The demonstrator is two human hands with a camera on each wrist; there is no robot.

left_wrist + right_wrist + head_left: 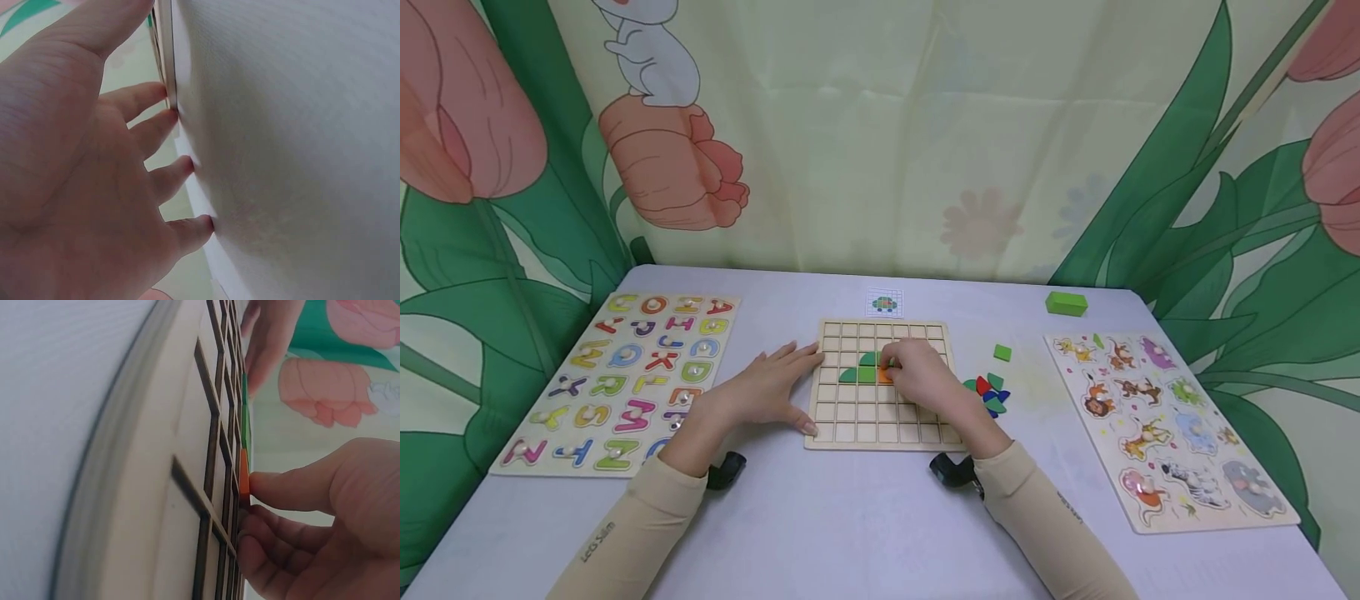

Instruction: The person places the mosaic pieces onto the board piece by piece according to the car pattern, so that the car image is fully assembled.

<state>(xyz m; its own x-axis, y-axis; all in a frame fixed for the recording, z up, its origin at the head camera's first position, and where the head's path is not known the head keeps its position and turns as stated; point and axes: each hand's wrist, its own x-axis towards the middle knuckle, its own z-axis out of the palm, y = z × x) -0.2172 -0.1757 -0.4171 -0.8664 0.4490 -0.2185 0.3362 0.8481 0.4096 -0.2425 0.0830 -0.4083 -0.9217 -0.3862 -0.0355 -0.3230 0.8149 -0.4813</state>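
The small orange flat wooden piece (pixel 885 376) lies in a cell near the middle of the square wooden grid board (pixel 857 421), flat side down; its long axis cannot be told. The right hand (pixel 925 383) pinches it with curled fingertips (pixel 262 484). Green flat pieces (pixel 859 369) touch it on its left. The left hand (pixel 767 392) rests flat, fingers straight, on the board's left edge, on the white table (pixel 850 517).
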